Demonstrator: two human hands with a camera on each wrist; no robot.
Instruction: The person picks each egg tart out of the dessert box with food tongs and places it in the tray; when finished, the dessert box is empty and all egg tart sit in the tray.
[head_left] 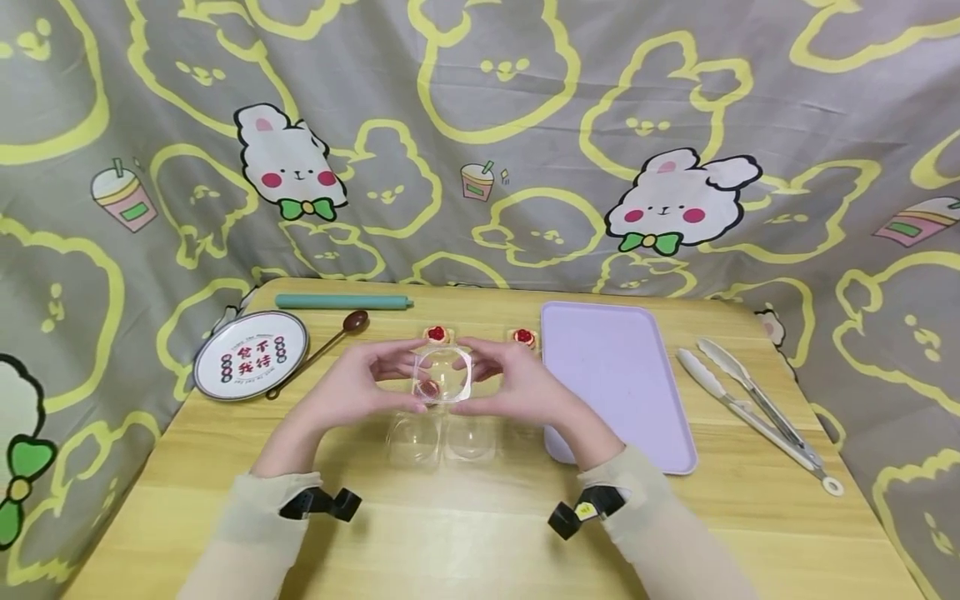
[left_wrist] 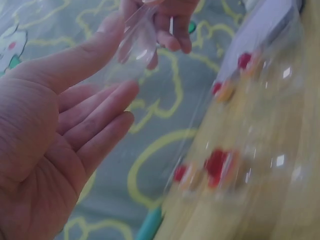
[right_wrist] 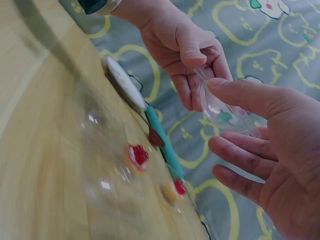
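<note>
A clear plastic domed lid (head_left: 450, 372) is raised over the table between both hands. My left hand (head_left: 358, 385) pinches its left edge with thumb and fingers, and my right hand (head_left: 519, 385) pinches the right edge. In the right wrist view the right thumb (right_wrist: 240, 95) lies along the rim of the see-through dome (right_wrist: 222, 112). Below and behind are small tarts with red topping, one at the back left (head_left: 438, 334) and another at the back right (head_left: 524, 337). Two clear domed plastic pieces (head_left: 415, 439) lie nearer me, just under the hands.
At right lies a lilac tray (head_left: 615, 383), with metal tongs (head_left: 757, 408) beyond it. On the left are a round white plate (head_left: 252, 383) with red lettering, a brown spoon (head_left: 356, 322) and a teal rolling pin (head_left: 341, 302). A patterned curtain (head_left: 525, 208) hangs behind the table.
</note>
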